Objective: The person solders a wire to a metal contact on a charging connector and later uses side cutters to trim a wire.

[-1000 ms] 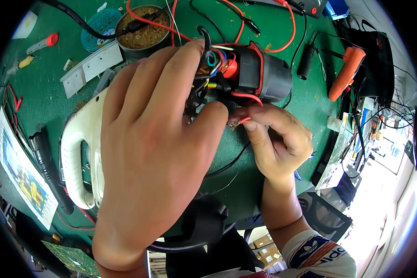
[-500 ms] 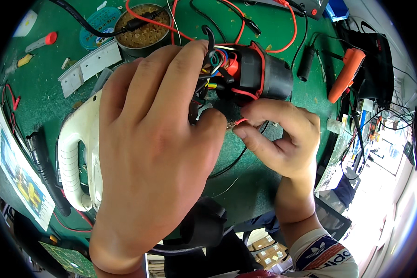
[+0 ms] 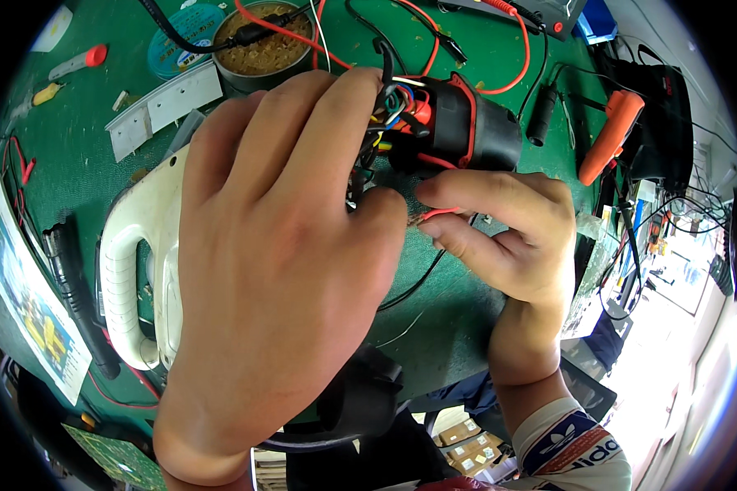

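My left hand (image 3: 282, 221) is curled over a bundle of coloured wires (image 3: 393, 110), with its fingertips hidden among them. The wires come out of a black cylindrical housing (image 3: 495, 135) edged with a red seal. Under and beside that hand lies a white casing with a ribbed loop handle (image 3: 123, 286). In my right hand (image 3: 508, 229), a short red wire (image 3: 440, 212) sits between thumb and index finger, just below the black housing. Its bare copper end points at my left thumb; whether that thumb touches it, I cannot tell.
A round tin of brown crumbly stuff (image 3: 258, 57) stands at the back, with red and black leads around it. A pale metal bracket (image 3: 164, 110) lies nearby. At right are an orange-cased tool (image 3: 612, 135) and a black bag. A black flashlight (image 3: 78, 286) lies at left.
Both hands, with the wires and the black housing, have shifted slightly right. The right thumb and index finger sit a little further apart, so more of the red wire shows.
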A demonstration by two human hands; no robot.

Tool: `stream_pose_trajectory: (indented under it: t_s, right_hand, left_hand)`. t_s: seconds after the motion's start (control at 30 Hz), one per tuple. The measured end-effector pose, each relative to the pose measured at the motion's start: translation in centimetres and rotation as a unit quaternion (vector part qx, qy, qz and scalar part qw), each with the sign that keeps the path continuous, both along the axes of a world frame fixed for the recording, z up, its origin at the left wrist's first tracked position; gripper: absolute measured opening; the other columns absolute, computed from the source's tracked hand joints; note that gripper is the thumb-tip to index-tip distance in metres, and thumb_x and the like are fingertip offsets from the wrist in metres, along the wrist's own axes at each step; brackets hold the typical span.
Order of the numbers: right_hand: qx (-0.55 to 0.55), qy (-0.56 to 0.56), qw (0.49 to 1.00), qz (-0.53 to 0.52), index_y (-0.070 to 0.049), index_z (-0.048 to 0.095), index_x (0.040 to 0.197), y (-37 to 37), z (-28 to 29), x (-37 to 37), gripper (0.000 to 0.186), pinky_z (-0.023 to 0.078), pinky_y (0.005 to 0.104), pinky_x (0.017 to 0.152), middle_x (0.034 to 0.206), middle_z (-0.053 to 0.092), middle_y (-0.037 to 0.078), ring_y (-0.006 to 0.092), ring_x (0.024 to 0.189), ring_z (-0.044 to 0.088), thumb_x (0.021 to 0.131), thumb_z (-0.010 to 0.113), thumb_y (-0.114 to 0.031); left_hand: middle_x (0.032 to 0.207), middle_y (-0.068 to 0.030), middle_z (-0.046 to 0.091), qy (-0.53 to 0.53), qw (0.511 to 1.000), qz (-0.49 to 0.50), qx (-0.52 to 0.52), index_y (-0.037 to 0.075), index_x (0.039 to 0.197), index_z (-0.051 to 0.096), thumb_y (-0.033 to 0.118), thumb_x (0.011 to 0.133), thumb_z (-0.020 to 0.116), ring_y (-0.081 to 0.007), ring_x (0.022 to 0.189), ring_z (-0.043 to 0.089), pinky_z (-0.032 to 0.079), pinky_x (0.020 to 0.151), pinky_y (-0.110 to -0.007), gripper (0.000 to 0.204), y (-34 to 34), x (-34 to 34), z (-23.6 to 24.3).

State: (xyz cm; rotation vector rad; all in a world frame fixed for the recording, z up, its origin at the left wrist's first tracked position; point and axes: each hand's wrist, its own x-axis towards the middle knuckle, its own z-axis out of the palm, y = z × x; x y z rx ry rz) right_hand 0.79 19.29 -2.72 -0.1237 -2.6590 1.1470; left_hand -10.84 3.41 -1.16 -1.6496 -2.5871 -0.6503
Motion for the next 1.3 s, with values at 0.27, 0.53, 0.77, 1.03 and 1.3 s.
stream_pose_trajectory:
  t_s: [0.27, 0.53, 0.77, 1.03, 1.3]
  right_hand:
    - [-0.008, 0.002, 1.000, 0.005, -0.007, 0.071, 0.091, -0.5, -0.3, -0.2, 0.020, 0.051, 0.0337, 0.055, 0.076, 0.068, 0.006, 0.0262, 0.063, 0.066, 0.074, 0.079, -0.004]
    - [-0.020, -0.005, 1.000, 0.007, -0.006, 0.071, 0.090, -0.6, -0.3, -0.2, 0.018, 0.052, 0.0341, 0.056, 0.076, 0.068, 0.007, 0.0273, 0.064, 0.067, 0.074, 0.080, -0.005]
    - [-0.005, -0.016, 1.000, 0.018, -0.006, 0.070, 0.090, -0.5, -0.2, -0.1, 0.018, 0.053, 0.0343, 0.058, 0.078, 0.069, 0.007, 0.0278, 0.066, 0.067, 0.075, 0.079, -0.003]
    - [-0.037, 0.006, 0.999, -0.015, -0.005, 0.070, 0.093, -1.2, -0.6, -0.3, 0.019, 0.054, 0.0333, 0.060, 0.083, 0.071, 0.008, 0.0280, 0.068, 0.069, 0.076, 0.078, -0.002]
    - [0.004, -0.017, 0.999, 0.035, -0.005, 0.070, 0.097, -0.4, -0.4, 0.0, 0.023, 0.055, 0.0333, 0.061, 0.084, 0.071, 0.008, 0.0279, 0.069, 0.069, 0.076, 0.078, -0.001]
  left_hand:
    - [0.128, -0.0140, 0.060, -0.003, 1.000, -0.001, 0.013, 0.003, 0.072, 0.067, 0.005, 0.063, 0.074, -0.0325, 0.117, 0.057, 0.044, 0.095, -0.045, 0.012, -0.2, -0.1, -0.4]
    - [0.127, -0.0143, 0.060, 0.000, 1.000, 0.000, 0.008, 0.003, 0.072, 0.067, 0.006, 0.063, 0.074, -0.0324, 0.117, 0.057, 0.044, 0.096, -0.046, 0.011, -0.2, -0.1, -0.3]
    - [0.127, -0.0151, 0.060, 0.001, 1.000, 0.002, 0.004, 0.003, 0.072, 0.068, 0.006, 0.062, 0.074, -0.0325, 0.117, 0.057, 0.044, 0.096, -0.045, 0.012, -0.2, 0.0, -0.3]
    - [0.126, -0.0154, 0.060, 0.006, 1.000, -0.002, 0.020, 0.003, 0.073, 0.069, 0.005, 0.062, 0.074, -0.0325, 0.116, 0.057, 0.045, 0.095, -0.045, 0.013, -0.2, -0.1, -0.5]
    - [0.127, -0.0159, 0.060, 0.002, 1.000, -0.001, 0.021, 0.003, 0.071, 0.068, 0.005, 0.060, 0.075, -0.0332, 0.116, 0.057, 0.045, 0.095, -0.045, 0.013, -0.2, 0.0, -0.7]
